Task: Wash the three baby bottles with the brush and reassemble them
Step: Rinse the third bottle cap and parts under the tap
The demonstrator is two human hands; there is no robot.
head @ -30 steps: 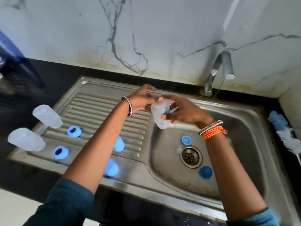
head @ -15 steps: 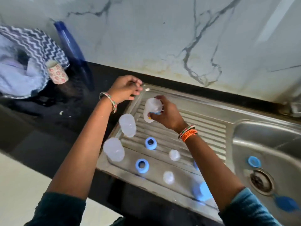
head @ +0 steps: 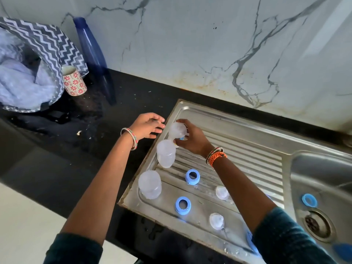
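Note:
My right hand (head: 192,137) grips a translucent baby bottle (head: 177,130), held upside down at the far left corner of the steel drainboard (head: 247,149). Two more bottles stand upside down in a row in front of it, one in the middle (head: 166,156) and one nearest me (head: 150,184). My left hand (head: 149,125) hovers just left of the held bottle with loosely curved fingers, holding nothing. Two blue screw rings (head: 192,176) (head: 183,205) and two clear teats (head: 222,192) (head: 216,221) lie on the drainboard. A third blue ring (head: 309,200) lies in the sink basin (head: 323,174).
A black counter (head: 66,159) spreads to the left, with a chevron bag (head: 47,48), a floral cup (head: 74,80) and a tall blue bottle (head: 93,58) at the back. The drain (head: 316,223) sits at the right. A blue cap (head: 344,251) shows at the bottom right edge.
The view swung left from the basin to the drainboard. My right hand carried the bottle from over the sink to the drainboard's far left corner; my left hand let go of it.

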